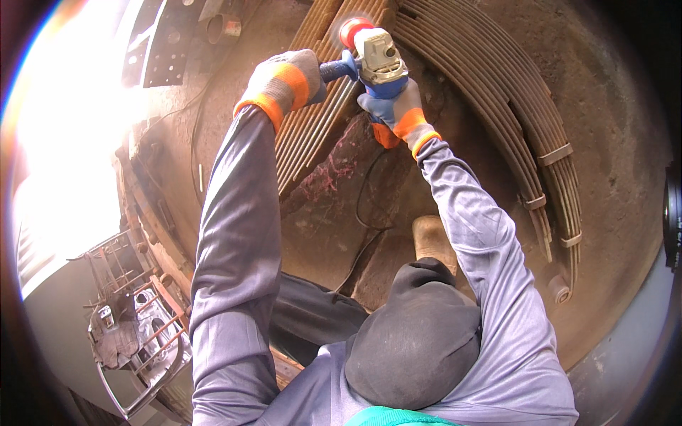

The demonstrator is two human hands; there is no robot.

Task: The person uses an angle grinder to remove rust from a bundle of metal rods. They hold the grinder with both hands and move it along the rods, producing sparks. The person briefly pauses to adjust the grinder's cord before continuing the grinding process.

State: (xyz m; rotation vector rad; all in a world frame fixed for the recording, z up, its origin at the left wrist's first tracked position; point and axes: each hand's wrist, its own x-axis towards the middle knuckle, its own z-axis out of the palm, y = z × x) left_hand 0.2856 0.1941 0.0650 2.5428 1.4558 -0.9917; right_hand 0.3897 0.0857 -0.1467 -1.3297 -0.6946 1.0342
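Note:
My left hand (290,80), in a grey and orange glove, is closed around the blue side handle (339,68) of an angle grinder (381,57). My right hand (399,110), gloved alike, wraps the grinder's blue body just behind its pale gear head. At the far end, the red disc (354,30) has a blurred rim, as if spinning. It sits over a stack of rusty leaf springs (316,124), whose strips show bright metal along their edges. Whether the disc touches the strips I cannot tell.
More curved leaf-spring packs (490,78) with clamps lie to the right. A dark cord (364,245) runs along the brown ground toward my boot (434,240). At the lower left stands a metal frame (153,334) with scrap parts. Glare washes out the upper left.

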